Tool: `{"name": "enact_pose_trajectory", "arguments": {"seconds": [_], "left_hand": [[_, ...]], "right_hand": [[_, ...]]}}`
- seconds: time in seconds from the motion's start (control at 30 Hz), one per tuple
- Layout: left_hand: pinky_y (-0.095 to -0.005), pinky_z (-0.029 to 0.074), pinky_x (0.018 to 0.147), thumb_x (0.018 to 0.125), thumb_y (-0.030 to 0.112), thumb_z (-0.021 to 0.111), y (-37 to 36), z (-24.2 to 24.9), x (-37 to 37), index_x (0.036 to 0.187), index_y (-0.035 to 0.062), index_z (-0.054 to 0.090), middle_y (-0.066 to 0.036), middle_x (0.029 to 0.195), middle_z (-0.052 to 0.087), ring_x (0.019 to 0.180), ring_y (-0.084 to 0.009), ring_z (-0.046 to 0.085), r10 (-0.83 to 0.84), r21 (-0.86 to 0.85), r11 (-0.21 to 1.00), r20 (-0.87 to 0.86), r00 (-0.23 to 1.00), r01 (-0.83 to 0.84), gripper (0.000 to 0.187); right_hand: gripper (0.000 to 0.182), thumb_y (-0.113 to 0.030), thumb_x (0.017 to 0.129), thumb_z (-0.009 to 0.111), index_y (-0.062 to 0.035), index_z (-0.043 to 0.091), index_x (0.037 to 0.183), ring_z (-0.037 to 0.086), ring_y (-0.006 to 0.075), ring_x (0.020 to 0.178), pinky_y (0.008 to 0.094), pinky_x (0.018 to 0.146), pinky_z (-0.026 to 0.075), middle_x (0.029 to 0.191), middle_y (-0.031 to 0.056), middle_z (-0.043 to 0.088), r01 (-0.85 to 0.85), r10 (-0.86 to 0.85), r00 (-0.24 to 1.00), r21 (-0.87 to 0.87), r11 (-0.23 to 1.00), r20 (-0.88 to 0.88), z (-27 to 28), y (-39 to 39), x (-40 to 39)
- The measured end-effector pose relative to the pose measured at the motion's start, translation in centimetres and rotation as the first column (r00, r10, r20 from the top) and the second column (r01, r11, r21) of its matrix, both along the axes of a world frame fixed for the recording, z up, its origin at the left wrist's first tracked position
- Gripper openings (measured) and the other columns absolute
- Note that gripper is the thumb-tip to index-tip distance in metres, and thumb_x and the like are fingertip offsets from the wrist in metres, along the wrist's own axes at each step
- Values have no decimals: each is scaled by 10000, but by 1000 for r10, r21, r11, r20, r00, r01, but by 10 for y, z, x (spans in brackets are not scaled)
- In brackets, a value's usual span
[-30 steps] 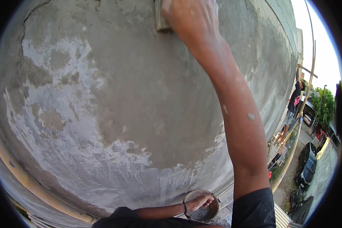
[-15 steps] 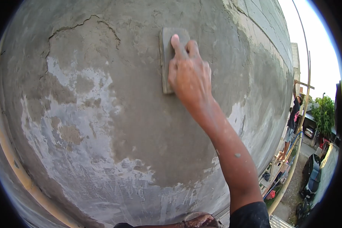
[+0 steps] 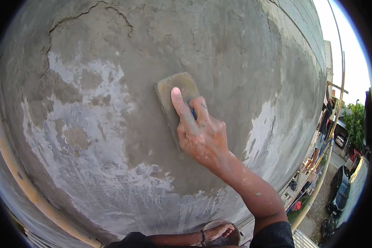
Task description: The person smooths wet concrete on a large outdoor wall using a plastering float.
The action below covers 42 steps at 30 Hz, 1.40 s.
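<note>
My right hand (image 3: 202, 134) is closed round the handle of a rectangular plastering float (image 3: 178, 84), its thumb stretched flat along the back. A bit of blue handle shows between the fingers. The float lies tilted against the grey plastered wall (image 3: 149, 111), on a damp, smooth patch. Low in the view, my left hand (image 3: 220, 232), with a dark band at the wrist, is over a round container (image 3: 234, 239) smeared with mortar. Its fingers are curled near the rim; whatever they grip cannot be made out.
Cracks and pale bare patches (image 3: 87, 136) mark the wall. A bamboo pole (image 3: 33, 198) curves along the left, and another pole (image 3: 314, 198) stands at right. Beyond it, a person (image 3: 324, 120) stands on scaffolding. A dark car (image 3: 341, 188) is parked below.
My right hand has drawn the float down and slightly left across the wall, tilting its top leftward. My left hand and the container have come further into view at the bottom.
</note>
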<state>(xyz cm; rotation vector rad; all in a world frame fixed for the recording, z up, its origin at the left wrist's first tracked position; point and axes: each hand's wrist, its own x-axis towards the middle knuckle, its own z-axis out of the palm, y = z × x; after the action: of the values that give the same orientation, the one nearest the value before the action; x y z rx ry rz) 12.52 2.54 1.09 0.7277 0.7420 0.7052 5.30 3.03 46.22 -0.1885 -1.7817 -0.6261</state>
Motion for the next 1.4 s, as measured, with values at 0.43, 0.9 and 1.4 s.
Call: {"name": "enact_pose_trajectory", "arguments": {"seconds": [0.43,0.9,1.4], "left_hand": [[-252,417,574,938,246,529,4,-4,5,885,56,603,5,756,552,662,-101,506,57,89,994,67,996,-63,211],[-246,403,548,933,248,532,-7,4,8,838,57,611,17,700,528,624,-98,491,12,78,997,6,1000,-12,228],[-239,372,533,892,208,576,-13,17,3,790,86,574,10,691,522,593,-81,478,38,95,995,22,999,-40,159]], "right_hand": [[229,-117,865,511,42,601,1003,644,425,761,499,678,527,984,249,612,-174,194,975,175,969,-105,167,-28,-36],[319,-96,841,556,6,561,1144,653,323,686,400,571,523,1041,202,581,21,11,996,358,934,-89,149,-38,-52],[605,2,781,595,-123,536,1370,605,217,633,311,534,521,871,98,540,175,-152,983,-290,941,101,-85,11,102]]}}
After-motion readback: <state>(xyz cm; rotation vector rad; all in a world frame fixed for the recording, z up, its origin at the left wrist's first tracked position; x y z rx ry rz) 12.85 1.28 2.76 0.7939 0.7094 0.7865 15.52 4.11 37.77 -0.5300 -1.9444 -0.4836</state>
